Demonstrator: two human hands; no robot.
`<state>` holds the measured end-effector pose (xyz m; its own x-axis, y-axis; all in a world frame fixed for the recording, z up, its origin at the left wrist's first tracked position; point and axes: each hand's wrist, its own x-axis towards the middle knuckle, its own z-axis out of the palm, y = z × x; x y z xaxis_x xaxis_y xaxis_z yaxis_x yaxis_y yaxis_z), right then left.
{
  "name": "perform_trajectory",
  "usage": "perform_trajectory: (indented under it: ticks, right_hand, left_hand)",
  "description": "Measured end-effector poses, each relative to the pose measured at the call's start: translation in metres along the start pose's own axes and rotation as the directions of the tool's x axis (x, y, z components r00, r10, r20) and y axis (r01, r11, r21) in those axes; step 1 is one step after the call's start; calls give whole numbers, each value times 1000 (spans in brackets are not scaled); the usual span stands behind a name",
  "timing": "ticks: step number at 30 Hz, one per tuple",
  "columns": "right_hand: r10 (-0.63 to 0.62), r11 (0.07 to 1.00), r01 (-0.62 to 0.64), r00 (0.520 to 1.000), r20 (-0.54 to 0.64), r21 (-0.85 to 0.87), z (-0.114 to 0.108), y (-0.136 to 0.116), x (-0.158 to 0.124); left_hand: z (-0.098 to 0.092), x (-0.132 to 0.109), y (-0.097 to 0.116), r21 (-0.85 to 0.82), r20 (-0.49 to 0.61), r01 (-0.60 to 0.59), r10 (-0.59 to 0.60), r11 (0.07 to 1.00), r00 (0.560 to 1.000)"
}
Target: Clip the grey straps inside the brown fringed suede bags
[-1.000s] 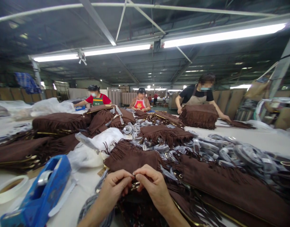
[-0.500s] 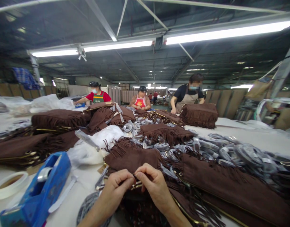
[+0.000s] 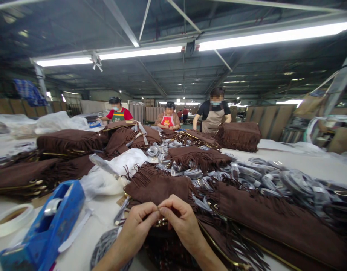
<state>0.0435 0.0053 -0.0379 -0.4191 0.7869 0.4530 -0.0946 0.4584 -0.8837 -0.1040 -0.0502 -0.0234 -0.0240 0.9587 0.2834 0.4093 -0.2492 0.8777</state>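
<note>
One small gold-coloured metal fitting [image 3: 162,222] lies directly beneath your meeting fingertips, at the near edge of a brown fringed piece [image 3: 159,190]. Your left hand [image 3: 142,223] and right hand [image 3: 181,221] each press thumb against forefinger, the two pinches touching or nearly so; what they grip is too small to tell. To your right extends a long brown fringed piece [image 3: 275,222] edged in gold, with plastic-wrapped coiled straps [image 3: 292,184] heaped beyond it. Beside your left forearm sits a grey coil [image 3: 102,246]. Farther left, on the white table [image 3: 105,214], stand a blue tape dispenser [image 3: 45,229] and, next to it, a white tape roll [image 3: 13,218]. Across the table, beyond further brown stacks [image 3: 70,141], are three co-workers, one wearing a grey-brown apron [image 3: 213,119].
</note>
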Motion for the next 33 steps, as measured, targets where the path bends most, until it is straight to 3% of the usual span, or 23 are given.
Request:
perform_trajectory:
  ticks: [8,17,24,28,31,33]
  right_hand:
    - [-124,985,123,992,5,-120,-2,1,0]
    - [-252,946,242,968,-18,-216,4,5,-3]
    - [-302,901,291,953,16,-321,7,16,-7]
    - [-236,902,239,970,51,-359,3,11,-4]
    - [-68,969,68,998,4,-236,-4,2,1]
    - [41,995,-44,999,-24,-94,-8,-6,4]
  left_hand:
    - [-2,1,-6,-11,54,-23,24,1000,998]
    - [5,-1,-4,47,-55,-9,11,999,998]
    - [12,1,-20,108,-71,17,-9,994,997]
    - [4,5,-16,145,5,41,-42,989,999]
    - [-23,-3,-4,195,115,-54,32,979,993]
    - [-48,-15,-3,326,205,-106,39,940,978]
